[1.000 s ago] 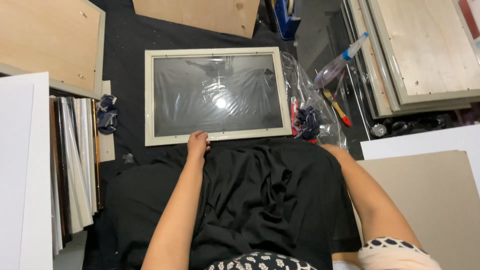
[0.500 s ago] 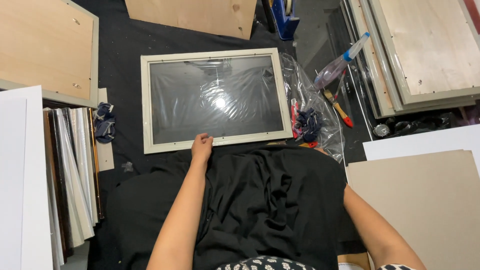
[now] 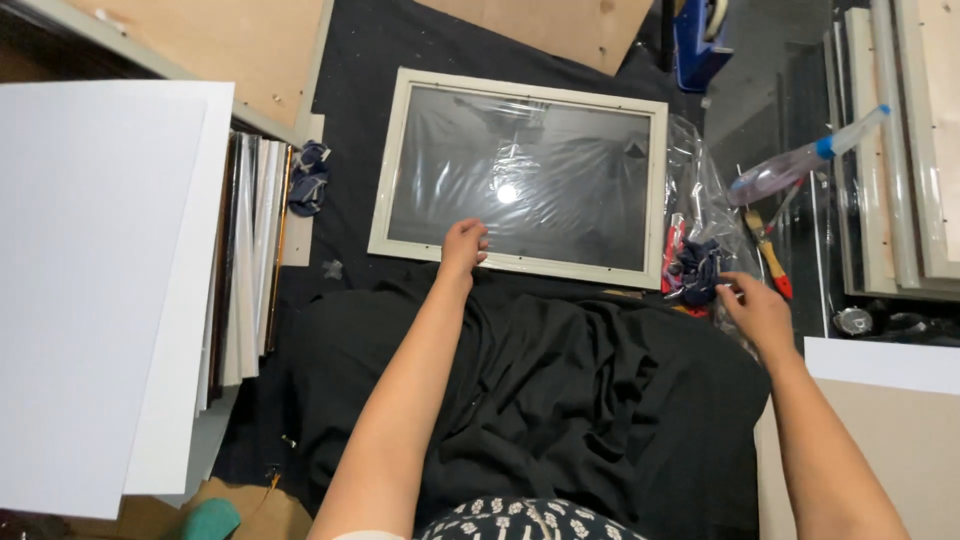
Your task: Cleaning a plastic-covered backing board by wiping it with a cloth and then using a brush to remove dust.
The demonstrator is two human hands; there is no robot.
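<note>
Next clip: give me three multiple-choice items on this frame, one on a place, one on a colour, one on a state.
1. Where does the left hand rest?
A. on the picture frame's lower edge
B. on the spray bottle
C. on the white boards

2. What colour is the cloth over the lap?
A. white
B. black
C. red

3. The right hand is:
A. gripping the brush
B. flat on the glass
C. at a dark rag, fingers bent

Key: 1 A, fingers lie on the lower rail; 2 B, the folds are black; 3 C, fingertips meet the rag.

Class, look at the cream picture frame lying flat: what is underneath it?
The cream picture frame lies on black cloth, which shows along its edges. The left hand rests on its lower rail. Whatever lies directly beneath the frame is covered.
</note>
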